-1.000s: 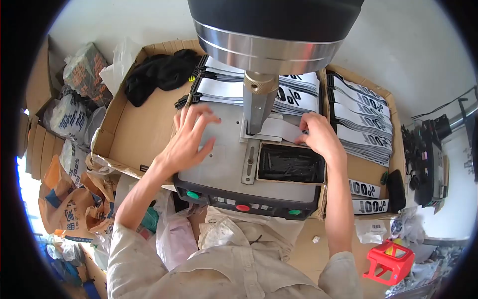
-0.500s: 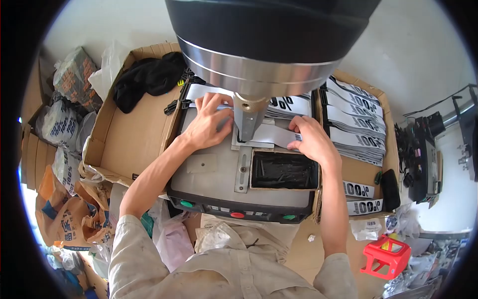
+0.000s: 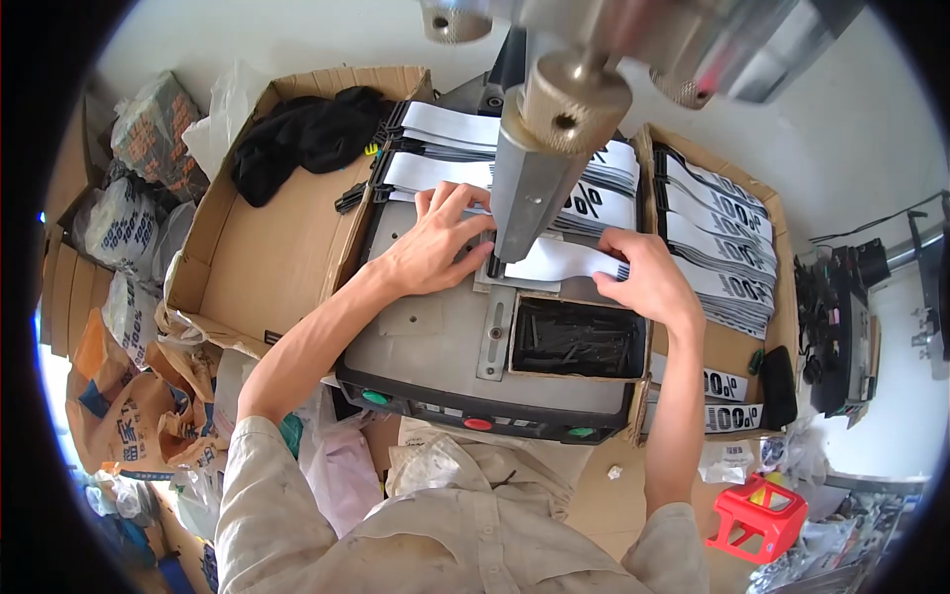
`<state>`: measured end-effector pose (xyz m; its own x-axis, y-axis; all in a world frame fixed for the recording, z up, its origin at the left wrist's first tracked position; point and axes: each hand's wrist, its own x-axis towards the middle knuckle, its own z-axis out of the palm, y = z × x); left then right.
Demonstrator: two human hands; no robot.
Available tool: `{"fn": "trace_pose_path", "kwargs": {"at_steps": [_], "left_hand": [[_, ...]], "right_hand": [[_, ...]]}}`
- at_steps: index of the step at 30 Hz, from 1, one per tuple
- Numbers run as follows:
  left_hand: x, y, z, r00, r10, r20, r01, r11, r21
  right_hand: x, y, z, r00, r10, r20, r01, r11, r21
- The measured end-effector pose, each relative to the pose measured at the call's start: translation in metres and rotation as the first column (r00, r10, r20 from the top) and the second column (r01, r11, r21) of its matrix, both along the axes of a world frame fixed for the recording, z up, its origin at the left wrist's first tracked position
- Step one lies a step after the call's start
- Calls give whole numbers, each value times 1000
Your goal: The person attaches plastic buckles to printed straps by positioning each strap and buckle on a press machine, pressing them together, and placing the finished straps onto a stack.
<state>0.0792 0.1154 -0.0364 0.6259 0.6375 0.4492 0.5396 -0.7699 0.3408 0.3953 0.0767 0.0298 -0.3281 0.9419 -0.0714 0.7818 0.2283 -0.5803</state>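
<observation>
A white printed strap (image 3: 564, 261) lies across the small metal plate under the steel welding horn (image 3: 539, 178). Its right end, with dark marks, is pinched between the thumb and fingers of my right hand (image 3: 651, 280). My left hand (image 3: 440, 243) is at the strap's left end, just left of the horn, its fingers curled and thumb drawn in. What those fingertips grip is partly hidden by the horn and the fingers. A small box of black strips (image 3: 579, 339) sits in front of the plate, on the machine bed (image 3: 416, 342).
Stacks of white straps (image 3: 445, 173) lie behind the plate. More fill a carton (image 3: 787, 327) at right. The left carton (image 3: 252, 297) holds a black cloth (image 3: 307, 144). Green and red buttons (image 3: 477, 424) line the machine's front. A red plastic frame (image 3: 757, 520) is at lower right.
The view has shifted, so the machine head looks higher and the horn larger. Both hands stay at the strap's two ends, appearing slightly farther right.
</observation>
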Motion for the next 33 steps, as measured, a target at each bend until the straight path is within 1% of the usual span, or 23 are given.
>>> {"fn": "trace_pose_path", "kwargs": {"at_steps": [4,7,9,10,12,14,16,17,18,20,21,22,23,24,25,26,27,28,29,30,31,32,33], "left_hand": [[3,-5,3,999,9,38,-6,997,-77],[8,-7,6,991,1,135,16,992,-125],[6,-3,8,945,-43,324,112,974,-196],[4,0,10,944,-45,326,114,974,-197],[-3,11,14,892,166,421,-52,962,-270],[-15,27,10,788,283,547,-90,932,-352],[-25,37,11,692,351,631,-169,929,-331],[-31,42,10,634,377,675,-155,917,-367],[-34,44,13,587,413,696,-172,904,-391],[-39,44,17,590,543,597,-330,837,-436],[-38,41,20,588,547,596,-333,835,-438],[-34,39,24,594,601,536,-428,799,-422],[-33,38,27,593,651,474,-517,759,-396],[-35,40,21,594,650,474,-516,760,-394],[-39,46,9,659,596,458,-575,792,-204],[-41,51,-2,720,546,428,-602,798,-5],[-37,46,3,719,591,366,-682,702,205],[-35,41,7,718,591,368,-682,702,203],[-33,36,13,737,542,403,-666,684,298],[-29,27,24,758,489,431,-646,654,393],[-26,19,33,803,360,476,-580,659,479],[-22,5,42,876,188,444,-441,686,579],[-19,-13,51,919,10,395,-297,678,673]], "right_hand": [[-2,0,-9,1000,17,-13,-17,1000,17],[-6,1,-9,1000,10,0,-10,1000,-26],[-2,2,-10,1000,8,0,-8,1000,-27],[2,2,-11,1000,9,-1,-9,1000,-29],[13,6,-11,1000,-14,17,14,1000,-22],[28,11,-16,999,-32,31,32,999,-13],[42,18,-31,960,-138,-243,138,990,-16],[46,21,-35,920,-177,-349,180,983,-23],[43,23,-35,921,-175,-347,179,984,-22],[36,29,-37,794,-258,-551,333,942,40],[29,31,-38,766,-229,-601,364,925,111],[20,32,-40,766,-228,-601,361,926,109],[12,32,-43,708,-283,-647,465,876,126],[9,34,-46,642,-329,-692,565,814,138],[9,39,-54,716,-323,-619,578,772,266],[14,39,-60,717,-323,-618,579,769,269],[15,38,-60,822,-321,-471,539,705,460],[15,36,-61,892,-336,-304,453,632,629],[20,39,-60,920,-312,-237,373,511,774],[21,34,-52,920,-311,-237,373,511,775],[20,26,-37,891,-327,-315,454,621,639],[20,15,-23,852,-355,-385,514,711,480],[22,3,-13,838,-254,-482,471,783,406]]}}
